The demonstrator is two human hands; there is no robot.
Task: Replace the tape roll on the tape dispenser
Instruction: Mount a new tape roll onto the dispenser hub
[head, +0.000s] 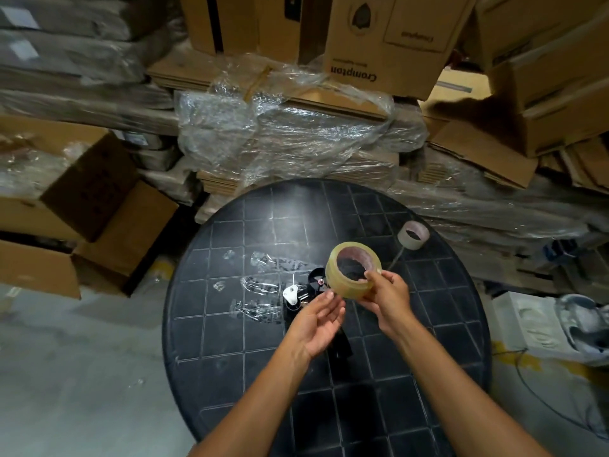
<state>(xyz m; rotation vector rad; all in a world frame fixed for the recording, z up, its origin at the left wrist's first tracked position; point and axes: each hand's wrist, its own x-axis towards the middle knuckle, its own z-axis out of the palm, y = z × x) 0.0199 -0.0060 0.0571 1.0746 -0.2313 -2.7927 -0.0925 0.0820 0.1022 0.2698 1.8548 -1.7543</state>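
Note:
A full roll of clear yellowish tape (342, 278) is held up above the round black table (230, 341). My right hand (385, 300) grips it from the lower right, thumb on the inner core. My left hand (318, 319) is palm up just below and left of the roll, fingers apart, holding nothing. The black tape dispenser (304, 291) lies on the table under my hands, partly hidden, its white metal plate showing. A nearly used-up roll with a pale core (413, 234) stands on the table at the back right.
Several scraps of clear tape (263, 285) stick to the table left of the dispenser. Stacked cardboard boxes (389, 41) and plastic-wrapped flat cartons (280, 133) crowd behind the table. An open box (89, 206) sits at the left; white moulded packing (534, 324) lies at the right.

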